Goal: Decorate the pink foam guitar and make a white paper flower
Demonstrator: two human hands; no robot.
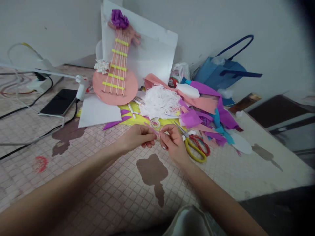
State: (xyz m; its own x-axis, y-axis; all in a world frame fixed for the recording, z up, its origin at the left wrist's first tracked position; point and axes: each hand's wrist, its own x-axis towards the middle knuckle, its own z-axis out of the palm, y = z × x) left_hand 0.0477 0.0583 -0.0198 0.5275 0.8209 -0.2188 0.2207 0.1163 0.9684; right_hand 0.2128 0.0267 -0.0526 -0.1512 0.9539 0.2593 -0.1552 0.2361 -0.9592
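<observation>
A thin pink-purple strip is pinched between the thumb and fingers of my left hand. Its near end meets the closed fingertips of my right hand, just above the table; what those fingertips cover is too small to make out. Behind my hands lies a small roll of clear tape. Scissors with yellow handles rest right beside my right hand, blades pointing away, next to a red-handled pair. A heap of white string sits farther back.
A pink paper guitar with yellow bars and a purple paper flower leans on a white board. Purple, pink and blue paper scraps spread right. At left are a phone, a glue gun and cables. A blue bag stands behind.
</observation>
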